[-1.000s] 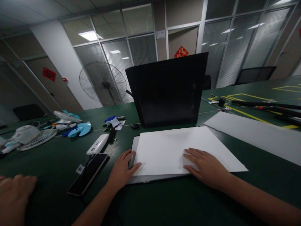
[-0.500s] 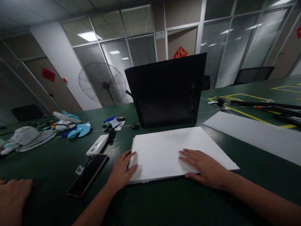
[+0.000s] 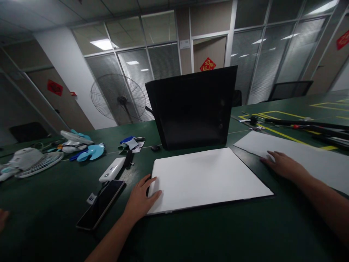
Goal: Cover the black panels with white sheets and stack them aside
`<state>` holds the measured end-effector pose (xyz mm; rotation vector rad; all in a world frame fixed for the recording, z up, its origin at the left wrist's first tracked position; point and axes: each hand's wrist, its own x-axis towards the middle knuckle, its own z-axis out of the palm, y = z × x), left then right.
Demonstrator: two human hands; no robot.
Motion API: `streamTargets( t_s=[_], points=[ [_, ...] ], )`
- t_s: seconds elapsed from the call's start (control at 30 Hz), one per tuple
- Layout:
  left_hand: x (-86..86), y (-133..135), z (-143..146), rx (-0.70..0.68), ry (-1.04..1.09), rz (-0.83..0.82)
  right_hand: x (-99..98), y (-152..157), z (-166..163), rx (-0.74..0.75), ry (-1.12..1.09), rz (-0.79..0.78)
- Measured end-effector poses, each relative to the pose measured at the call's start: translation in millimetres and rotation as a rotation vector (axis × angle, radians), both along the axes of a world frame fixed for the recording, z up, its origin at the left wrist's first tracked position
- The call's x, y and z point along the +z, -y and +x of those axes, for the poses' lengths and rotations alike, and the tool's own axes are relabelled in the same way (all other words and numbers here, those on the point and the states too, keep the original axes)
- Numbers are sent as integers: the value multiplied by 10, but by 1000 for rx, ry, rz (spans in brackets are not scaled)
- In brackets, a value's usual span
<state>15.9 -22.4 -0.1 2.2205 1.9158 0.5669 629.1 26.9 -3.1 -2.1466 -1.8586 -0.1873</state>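
Note:
A white sheet [image 3: 204, 178] lies on a thin dark-edged board on the green table [image 3: 191, 236], in front of a tall black panel [image 3: 193, 107]. My left hand [image 3: 141, 198] rests on the sheet's near left corner, thumb on the paper and fingers at its edge, holding nothing. Over to the right, my right hand [image 3: 283, 165] lies flat with fingers stretched on a second large white sheet [image 3: 305, 158].
A black phone [image 3: 100, 205] and a white power bank [image 3: 112, 169] lie left of my left hand. Blue and white fan parts [image 3: 79, 145] sit at far left; another person's hand [image 3: 2, 220] shows at the left edge. Dark tools [image 3: 308, 125] on yellow tape lines at right.
My right hand has left the middle sheet and moved right onto the second sheet. The middle sheet slid left to line up with the board. The other person's hand drew back.

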Motion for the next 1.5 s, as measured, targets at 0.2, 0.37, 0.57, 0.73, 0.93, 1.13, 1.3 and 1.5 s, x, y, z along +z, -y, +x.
streamTargets(
  t_s=[0.2, 0.37, 0.57, 0.73, 0.93, 1.13, 1.3, 1.5],
  points=[
    [-3, 15, -26, -40, -30, 0, 103, 96, -54, -73, 23, -78],
    [-27, 15, -34, -40, -44, 26, 316, 231, -461, -148, 75, 7],
    [-12, 38, -29, -50, -44, 24, 405, 520, -1457, 126, 96, -4],
    [14, 58, -22, -71, -33, 25, 272, 801, -2228, 616, 89, -156],
    [-2, 56, -36, -79, -16, 18, 367, 964, -2469, 922, -167, -442],
    [-61, 19, -103, -94, 99, 38, 435, 986, -2361, 927, -336, -525],
    [-62, -21, -74, -79, 61, 46, 282, 815, -2190, 872, -280, -321],
    [-133, -61, -74, -68, -4, 80, -126, 216, -1464, 166, -26, 57]
  ],
)
